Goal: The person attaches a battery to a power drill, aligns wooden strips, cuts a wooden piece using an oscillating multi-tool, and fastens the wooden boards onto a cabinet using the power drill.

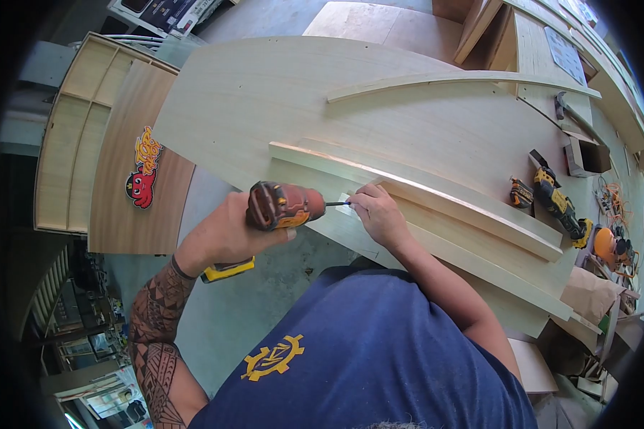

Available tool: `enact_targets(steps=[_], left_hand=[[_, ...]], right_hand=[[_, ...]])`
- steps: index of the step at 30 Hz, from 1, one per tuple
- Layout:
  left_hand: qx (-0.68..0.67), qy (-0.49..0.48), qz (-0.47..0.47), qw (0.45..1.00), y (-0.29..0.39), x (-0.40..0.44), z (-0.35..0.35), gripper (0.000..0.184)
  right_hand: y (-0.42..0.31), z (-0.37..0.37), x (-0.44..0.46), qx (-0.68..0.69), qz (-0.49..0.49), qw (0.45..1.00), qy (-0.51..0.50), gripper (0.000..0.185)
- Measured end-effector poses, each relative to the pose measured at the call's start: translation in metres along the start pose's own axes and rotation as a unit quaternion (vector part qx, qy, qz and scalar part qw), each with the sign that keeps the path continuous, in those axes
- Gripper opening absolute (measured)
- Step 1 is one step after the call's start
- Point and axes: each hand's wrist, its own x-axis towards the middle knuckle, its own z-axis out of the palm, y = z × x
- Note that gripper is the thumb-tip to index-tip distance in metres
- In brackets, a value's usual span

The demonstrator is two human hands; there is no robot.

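Note:
My left hand is wrapped around the grip of a red and black cordless drill with a yellow battery base. A thin dark driver bit points right from its chuck. At the bit's tip, my right hand has its fingers pinched together; what they hold there is too small to make out. Both hands are over the near edge of a pale plywood panel. Just beyond my right hand lies a long wooden strip, with another strip nearer to me.
A curved wooden strip lies farther back. At right are a hammer, an open small box, a yellow and black power tool, a tape measure and an orange sander. A wood-grain panel with a red cartoon sticker stands left.

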Motion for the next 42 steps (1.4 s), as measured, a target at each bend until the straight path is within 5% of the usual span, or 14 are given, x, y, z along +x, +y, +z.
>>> enact_targets(steps=[3, 6, 8, 12, 17, 20, 36, 38, 42], left_hand=[[0.031, -0.003, 0.043, 0.999, 0.013, 0.008, -0.006, 0.048], [0.098, -0.056, -0.066, 0.991, 0.032, 0.013, -0.010, 0.047], [0.096, -0.019, 0.073, 0.993, 0.021, 0.017, -0.006, 0.044], [0.110, -0.042, 0.063, 0.991, 0.018, 0.025, -0.004, 0.043], [0.128, -0.034, 0.085, 0.988, 0.015, 0.028, -0.006, 0.040], [0.116, -0.044, 0.071, 0.990, 0.014, 0.030, -0.005, 0.038], [0.080, -0.072, 0.068, 0.992, 0.009, 0.053, 0.008, 0.045], [0.063, -0.088, -0.061, 0.992, 0.020, 0.050, 0.004, 0.054], [0.103, -0.110, 0.026, 0.988, -0.004, 0.054, 0.005, 0.055]], right_hand=[[0.000, -0.001, -0.001, -0.012, 0.003, 1.000, -0.006, 0.013], [0.001, -0.001, -0.003, -0.022, -0.001, 1.000, -0.009, 0.013], [0.002, 0.001, -0.001, -0.018, 0.002, 1.000, 0.001, 0.011], [0.001, -0.004, -0.002, -0.012, 0.013, 1.000, -0.023, 0.019], [-0.016, -0.015, 0.000, -0.016, 0.089, 0.994, -0.067, 0.071], [-0.019, -0.018, 0.000, -0.046, 0.094, 0.991, -0.088, 0.077], [-0.020, -0.017, 0.002, -0.039, 0.103, 0.989, -0.097, 0.080], [-0.020, -0.016, 0.002, -0.033, 0.101, 0.990, -0.090, 0.080], [-0.022, -0.015, 0.003, -0.045, 0.097, 0.990, -0.091, 0.080]])
